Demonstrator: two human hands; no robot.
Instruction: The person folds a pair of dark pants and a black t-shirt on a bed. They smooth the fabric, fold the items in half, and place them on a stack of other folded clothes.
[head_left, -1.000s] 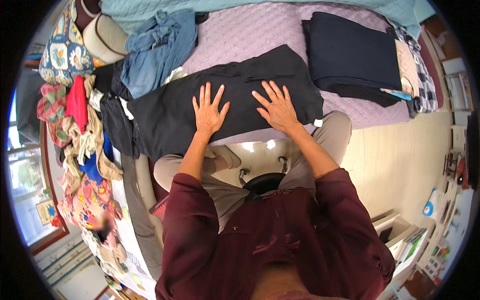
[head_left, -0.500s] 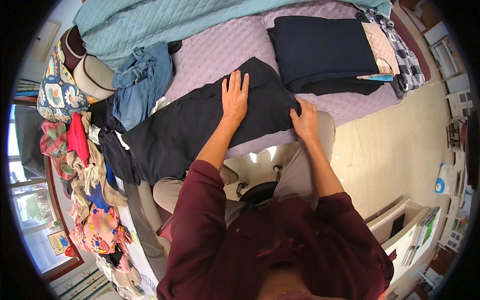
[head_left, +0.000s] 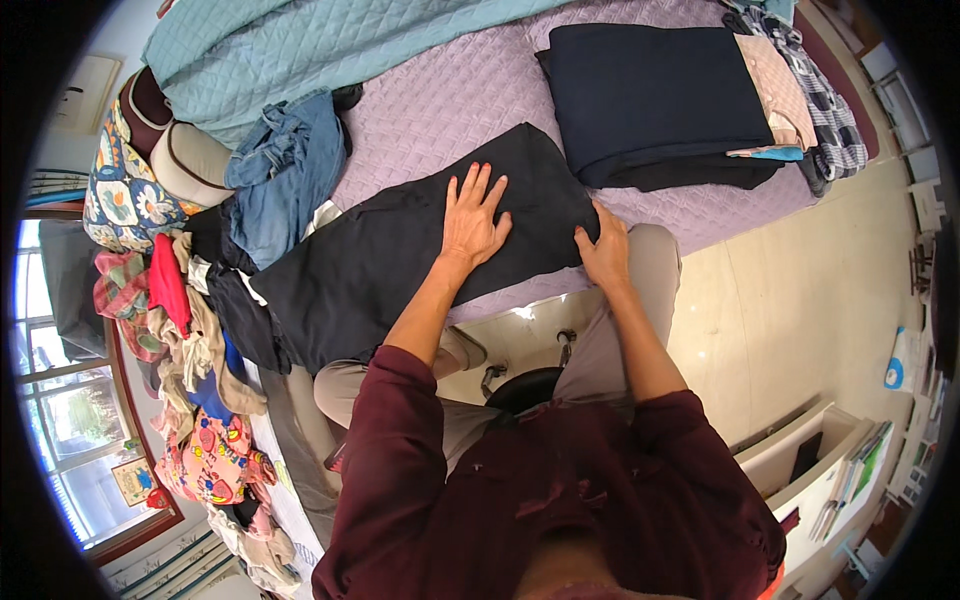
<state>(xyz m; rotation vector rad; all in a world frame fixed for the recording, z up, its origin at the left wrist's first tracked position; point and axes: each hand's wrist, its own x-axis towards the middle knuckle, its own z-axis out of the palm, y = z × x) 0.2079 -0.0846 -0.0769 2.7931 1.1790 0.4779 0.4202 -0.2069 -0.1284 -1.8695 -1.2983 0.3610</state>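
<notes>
Black trousers (head_left: pixel 370 250), folded lengthwise into a long strip, lie across the near side of the bed and reach over my lap. My left hand (head_left: pixel 474 225) rests flat on top of them, fingers and thumb spread. At their right end, my right hand (head_left: pixel 607 245) grips the edge, with the thumb apart from the fingers and part of the fingertips hidden by the cloth. The cloth looks mostly smooth, with small wrinkles along the upper edge.
A stack of folded dark clothes (head_left: pixel 655 95) sits at the right on the lilac bedspread (head_left: pixel 440 110). Crumpled blue denim (head_left: pixel 290 170) and a heap of mixed clothes (head_left: pixel 210 375) lie at the left. A teal quilt (head_left: pixel 300 45) runs along the far side; an open drawer (head_left: pixel 810 450) stands at lower right.
My left hand has shifted slightly down the cloth, and its thumb has spread out. The right hand stays at the right edge. The whole view has shifted a little.
</notes>
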